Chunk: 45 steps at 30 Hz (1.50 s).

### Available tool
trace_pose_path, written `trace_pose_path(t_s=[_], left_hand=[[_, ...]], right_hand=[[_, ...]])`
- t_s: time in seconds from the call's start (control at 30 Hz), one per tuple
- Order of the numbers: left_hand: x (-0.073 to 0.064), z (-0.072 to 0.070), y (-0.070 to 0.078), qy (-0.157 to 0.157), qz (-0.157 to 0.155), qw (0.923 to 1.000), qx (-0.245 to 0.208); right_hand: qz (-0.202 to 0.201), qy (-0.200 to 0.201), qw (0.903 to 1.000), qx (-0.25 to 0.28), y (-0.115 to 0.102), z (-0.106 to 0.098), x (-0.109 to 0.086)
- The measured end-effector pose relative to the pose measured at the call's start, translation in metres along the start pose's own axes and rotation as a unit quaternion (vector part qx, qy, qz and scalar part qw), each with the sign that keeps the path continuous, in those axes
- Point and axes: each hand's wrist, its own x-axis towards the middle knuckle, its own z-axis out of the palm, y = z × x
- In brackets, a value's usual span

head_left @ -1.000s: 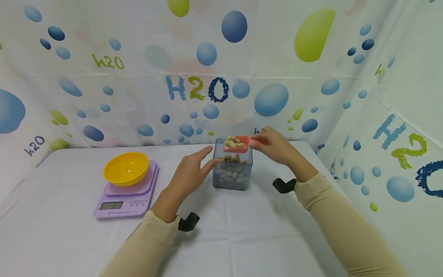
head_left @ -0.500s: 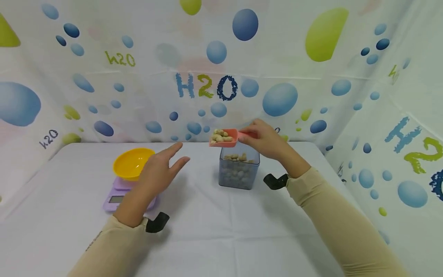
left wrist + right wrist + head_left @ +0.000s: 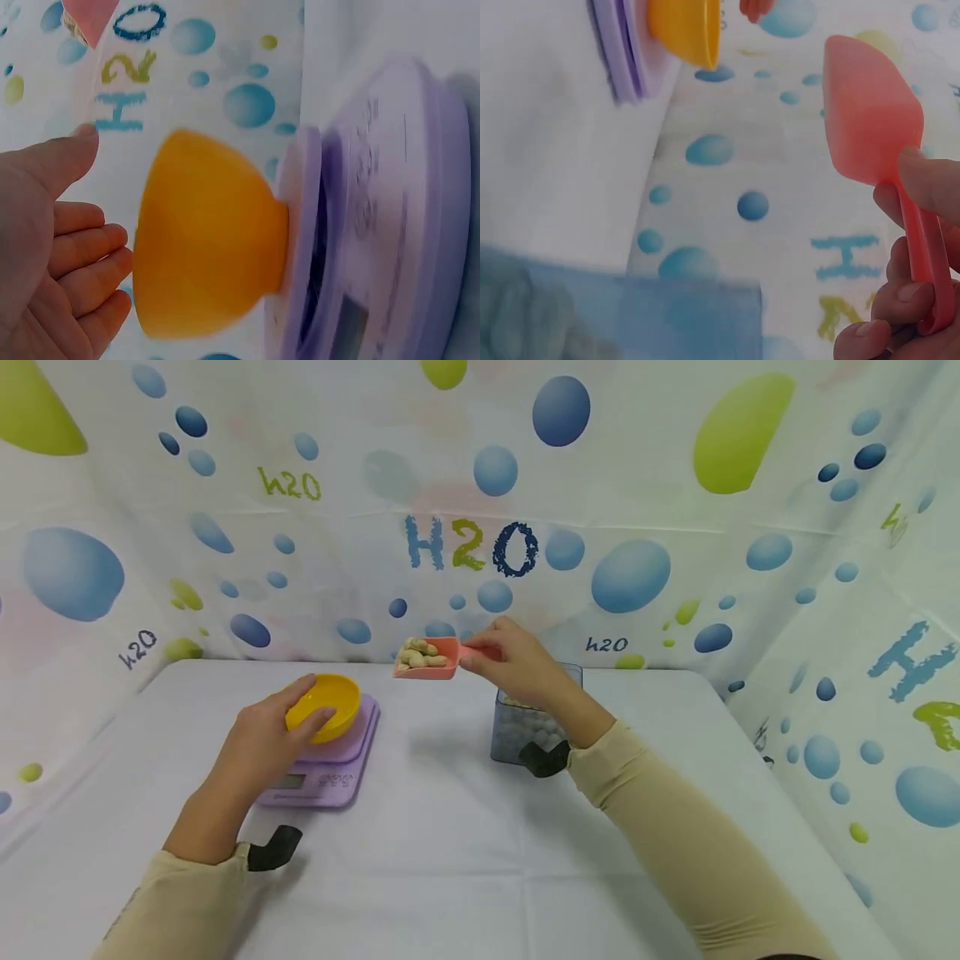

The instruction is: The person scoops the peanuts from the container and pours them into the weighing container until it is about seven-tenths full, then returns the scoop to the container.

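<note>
My right hand grips the handle of a pink scoop loaded with several peanuts. The scoop is up in the air between the container and the scale; the right wrist view shows its underside, with thumb and fingers round the handle. A yellow bowl stands on a purple kitchen scale at left. My left hand is beside the bowl, thumb and fingers spread, covering its left side in the head view. Seen from the left wrist, the fingertips are right at the bowl's rim.
A clear bluish container of peanuts stands on the white table, partly hidden behind my right wrist. Behind the table hangs a printed curtain with blue and green spots, which continues along the right side.
My right hand has carried the loaded scoop leftward from over the container. My left hand has left the container's side and moved left to the bowl. The head view has shifted slightly.
</note>
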Motion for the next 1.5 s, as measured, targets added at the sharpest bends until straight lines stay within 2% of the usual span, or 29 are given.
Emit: trace_pose_path(t_s=[0.17,0.3,0.57,0.8,1.03,1.1,1.2,1.27,1.37,1.5], left_hand=[[0.004,-0.003,-0.018,-0.034,-0.031,0.9989,0.009],[0.008,-0.003,-0.026,-0.064,-0.057,0.9962,0.010],[0.011,0.002,-0.036,-0.108,-0.082,0.9907,0.004],[0.010,0.002,-0.038,-0.118,-0.089,0.9889,0.007],[0.010,0.003,-0.036,-0.116,-0.098,0.9884,0.011],[0.009,0.003,-0.036,-0.115,-0.100,0.9882,0.012],[0.009,0.002,-0.037,-0.115,-0.102,0.9880,0.012],[0.009,0.001,-0.038,-0.116,-0.104,0.9878,0.011],[0.009,0.000,-0.039,-0.121,-0.108,0.9868,0.007],[0.008,-0.001,-0.041,-0.127,-0.115,0.9852,0.002]], right_hand=[[-0.014,-0.002,0.9999,0.005,-0.012,0.025,0.010],[-0.020,-0.012,0.9997,0.000,-0.021,0.048,0.016],[0.003,-0.018,0.9998,-0.009,-0.033,0.092,0.026],[0.002,-0.009,0.9993,-0.036,-0.037,0.113,0.030],[-0.002,-0.005,0.9983,-0.058,-0.041,0.121,0.031],[-0.013,0.002,0.9966,-0.082,-0.044,0.122,0.032],[-0.040,0.014,0.9894,-0.138,-0.050,0.121,0.031],[-0.066,0.026,0.9802,-0.185,-0.054,0.121,0.031],[-0.100,0.039,0.9608,-0.256,-0.059,0.123,0.032],[-0.151,0.053,0.9269,-0.339,-0.064,0.126,0.033]])
